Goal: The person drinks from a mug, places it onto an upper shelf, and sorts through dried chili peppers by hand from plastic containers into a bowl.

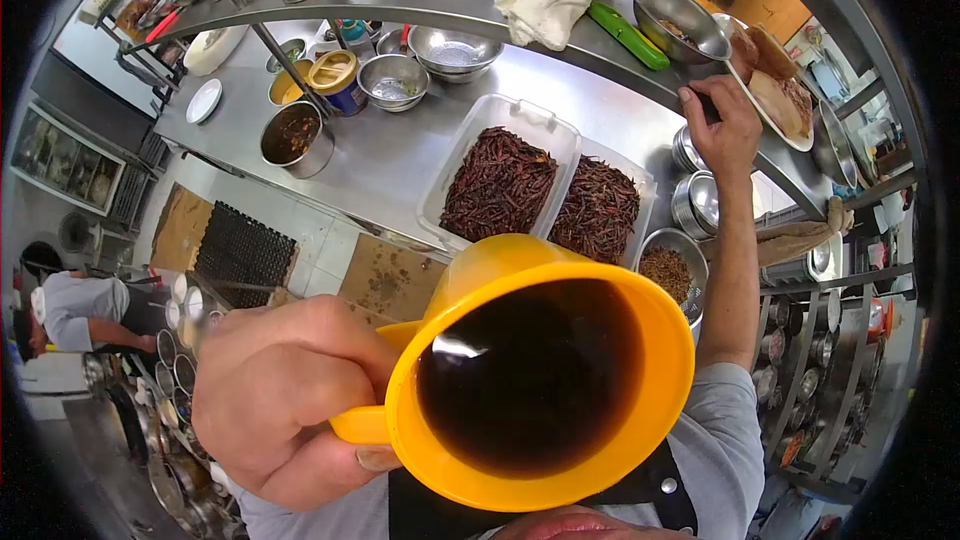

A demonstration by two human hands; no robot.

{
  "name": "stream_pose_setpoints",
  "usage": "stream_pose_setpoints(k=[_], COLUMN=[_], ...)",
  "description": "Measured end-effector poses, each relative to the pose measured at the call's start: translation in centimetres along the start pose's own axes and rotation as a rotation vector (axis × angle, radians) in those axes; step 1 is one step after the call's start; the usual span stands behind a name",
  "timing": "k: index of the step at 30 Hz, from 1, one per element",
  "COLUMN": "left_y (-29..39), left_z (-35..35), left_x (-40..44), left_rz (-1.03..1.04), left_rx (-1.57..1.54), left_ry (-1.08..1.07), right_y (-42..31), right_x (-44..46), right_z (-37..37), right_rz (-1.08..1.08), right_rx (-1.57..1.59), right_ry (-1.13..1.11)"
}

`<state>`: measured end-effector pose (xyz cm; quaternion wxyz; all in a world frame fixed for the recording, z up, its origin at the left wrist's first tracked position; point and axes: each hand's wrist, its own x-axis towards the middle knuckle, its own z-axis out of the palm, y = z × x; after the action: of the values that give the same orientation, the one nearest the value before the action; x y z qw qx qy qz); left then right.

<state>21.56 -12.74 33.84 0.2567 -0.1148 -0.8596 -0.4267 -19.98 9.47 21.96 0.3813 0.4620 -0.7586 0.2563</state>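
Observation:
A yellow mug [660, 390] of dark liquid fills the lower middle, close to the camera. My left hand [295, 390] is closed around its handle, with the thumb low beside the mug. On the right, my right hand [725, 125] rests at the edge of the raised steel shelf [450, 10], thumb apart from the partly curled fingers. Beyond the mug, two clear tubs hold dried red chillies [500, 180], and a steel strainer [697, 310] holds small brown bits.
A steel pot [297, 140], a blue-yellow tin [340, 90] and steel bowls [395, 82] stand on the counter. The shelf bears a white cloth [547, 8], a green vegetable [627, 35] and a plate of meat [785, 110]. Another person [85, 310] bends at the far left.

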Motion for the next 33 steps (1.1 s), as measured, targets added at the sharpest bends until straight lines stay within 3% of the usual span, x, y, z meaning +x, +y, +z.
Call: stream_pose_setpoints(k=[16, 25, 29, 31, 33], left_y=[1.1, 0.4, 0.7, 1.2, 0.9], left_z=[-1.5, 0.0, -0.4, 0.0, -0.5], left_x=[0.3, -0.6, -0.2, -0.2, 0.2], left_rz=[0.008, 0.073, 0.097, 0.057, 0.022], left_rx=[0.052, 0.052, 0.075, 0.255, 0.173], left_ry=[-0.224, 0.002, -0.069, -0.030, -0.071], right_y=[-0.4, -0.2, -0.1, -0.2, -0.5], right_x=[0.0, 0.0, 0.1, 0.1, 0.2], right_z=[-0.2, -0.1, 0.0, 0.0, -0.1], right_rz=[0.029, 0.023, 0.007, 0.006, 0.016], right_rx=[0.001, 0.014, 0.012, 0.019, 0.014], right_ry=[-0.025, -0.020, -0.012, -0.010, -0.010])
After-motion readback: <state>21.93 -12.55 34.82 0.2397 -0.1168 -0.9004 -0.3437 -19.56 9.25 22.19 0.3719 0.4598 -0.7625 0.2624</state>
